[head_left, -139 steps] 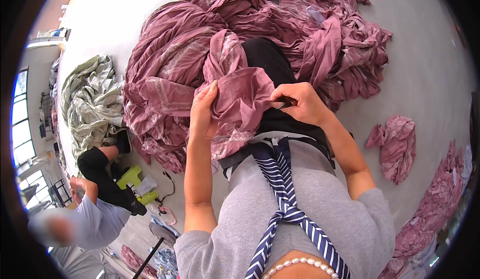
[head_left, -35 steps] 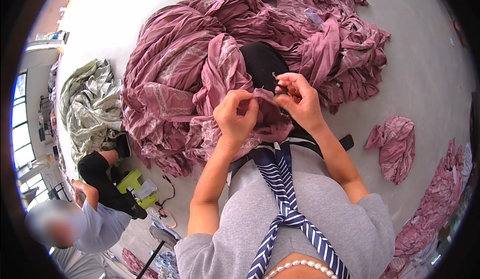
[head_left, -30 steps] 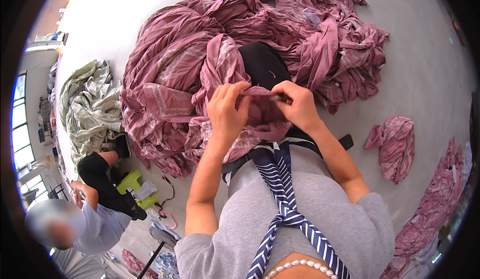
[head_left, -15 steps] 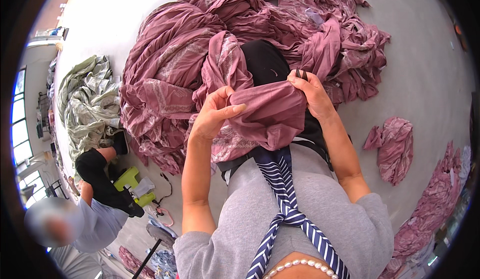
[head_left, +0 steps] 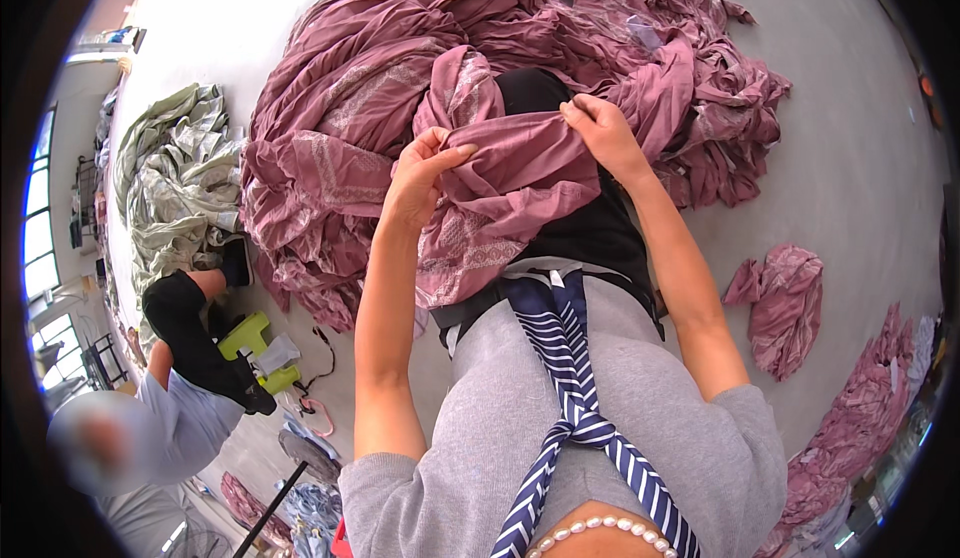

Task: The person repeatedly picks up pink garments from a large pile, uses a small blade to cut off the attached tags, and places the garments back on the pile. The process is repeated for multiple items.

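My left hand [head_left: 414, 180] and right hand [head_left: 607, 140] each pinch the edge of one dusky-pink, white-patterned cloth [head_left: 520, 178], spread over my black trousers [head_left: 600, 226]. Beyond lies one large heap of crumpled pink fabric [head_left: 345, 83]; one small pink bundle [head_left: 787, 316] sits apart on the grey floor [head_left: 860, 168]. Since half a second ago, both hands have moved farther forward.

We wear a heather-grey shirt [head_left: 650, 388] with loose short sleeves [head_left: 755, 443]. Knotted on our chest is a navy tie [head_left: 584, 428] with slanting white stripes, its tails reaching the waist. White, pearl-like beads [head_left: 600, 525] curve at our neckline; our trousers [head_left: 590, 233] are black; left hand [head_left: 418, 173] and right hand [head_left: 607, 141] are bare.
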{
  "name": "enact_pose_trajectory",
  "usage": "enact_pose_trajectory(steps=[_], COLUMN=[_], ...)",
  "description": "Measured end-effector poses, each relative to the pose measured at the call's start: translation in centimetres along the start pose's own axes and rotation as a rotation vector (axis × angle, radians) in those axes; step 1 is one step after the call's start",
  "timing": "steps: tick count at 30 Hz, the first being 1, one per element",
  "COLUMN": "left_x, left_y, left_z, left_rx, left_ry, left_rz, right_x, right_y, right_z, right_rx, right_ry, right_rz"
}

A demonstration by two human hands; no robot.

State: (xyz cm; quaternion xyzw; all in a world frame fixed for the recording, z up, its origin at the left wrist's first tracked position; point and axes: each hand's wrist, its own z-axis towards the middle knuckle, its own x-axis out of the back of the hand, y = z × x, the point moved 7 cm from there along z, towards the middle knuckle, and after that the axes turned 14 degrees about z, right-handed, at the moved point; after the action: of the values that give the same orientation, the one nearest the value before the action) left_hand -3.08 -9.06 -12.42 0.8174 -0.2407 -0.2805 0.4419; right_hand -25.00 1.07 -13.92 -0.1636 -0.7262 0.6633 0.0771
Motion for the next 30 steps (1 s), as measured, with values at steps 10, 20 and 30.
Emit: enact_pose_trajectory(steps=[10,20,30], left_x=[0.8,-1.0,-11.5], left_y=[0.9,7.9,4.8], left_z=[-0.3,-2.6,0.7], left_rx=[-0.074,-0.675,-0.493], left_ry=[0.128,0.635,-0.525], left_rz=[-0.075,1.202,0.829], right_x=[-5.6,-2.3,-2.6], right_y=[-2.8,-8.8,-11.7], right_z=[-4.8,-7.0,-8.6], right_rx=[0.017,0.234,0.524], right_ry=[-0.36,-0.108,-0.216], right_rz=[-0.583,-0.013,-0.153])
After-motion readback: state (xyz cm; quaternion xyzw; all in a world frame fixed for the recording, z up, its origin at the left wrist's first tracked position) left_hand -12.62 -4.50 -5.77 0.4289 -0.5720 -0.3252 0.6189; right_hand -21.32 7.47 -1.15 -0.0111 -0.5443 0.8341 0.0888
